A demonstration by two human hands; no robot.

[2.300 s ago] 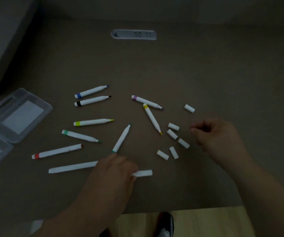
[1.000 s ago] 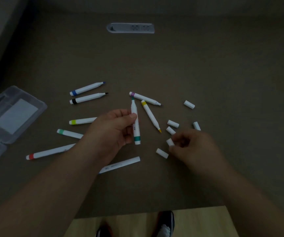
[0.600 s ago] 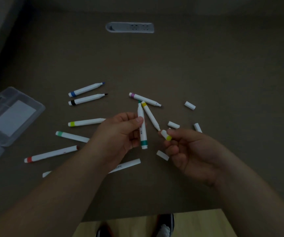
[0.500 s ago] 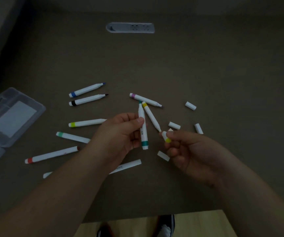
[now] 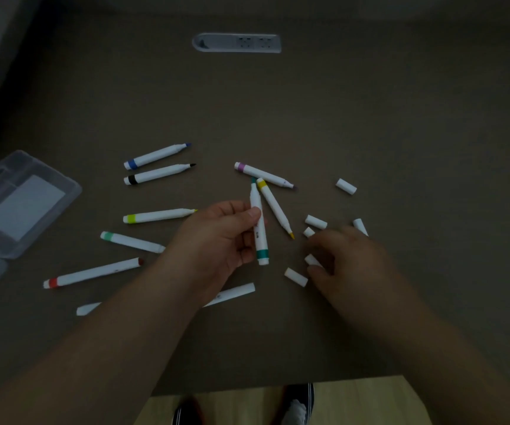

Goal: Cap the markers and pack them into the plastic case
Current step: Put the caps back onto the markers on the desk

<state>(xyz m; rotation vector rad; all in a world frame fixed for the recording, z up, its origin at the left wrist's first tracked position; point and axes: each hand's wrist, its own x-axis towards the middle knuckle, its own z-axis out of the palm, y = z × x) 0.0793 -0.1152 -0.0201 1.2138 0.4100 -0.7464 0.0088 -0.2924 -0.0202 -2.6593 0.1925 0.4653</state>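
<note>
My left hand (image 5: 216, 237) holds an uncapped teal-banded marker (image 5: 259, 237) upright above the table, tip pointing away. My right hand (image 5: 348, 265) is low on the table among loose white caps, its fingertips pinching one white cap (image 5: 311, 259). Another cap (image 5: 295, 277) lies just left of the thumb. Uncapped blue (image 5: 155, 155), black (image 5: 158, 173), purple (image 5: 262, 174), yellow (image 5: 273, 207), lime (image 5: 158, 215), light green (image 5: 131, 241) and red (image 5: 94, 272) markers lie scattered. The open clear plastic case (image 5: 17, 194) sits at the far left.
More white caps lie at the right (image 5: 345, 186), (image 5: 315, 221), (image 5: 360, 226). An all-white marker (image 5: 232, 294) lies partly under my left forearm. A power socket strip (image 5: 236, 42) is set into the table at the back. The table's front edge (image 5: 278, 384) runs below my arms.
My left hand picked the teal marker off the table and holds it up. My right hand lifted a yellow-ended cap, then dropped back down among the caps on the table.
</note>
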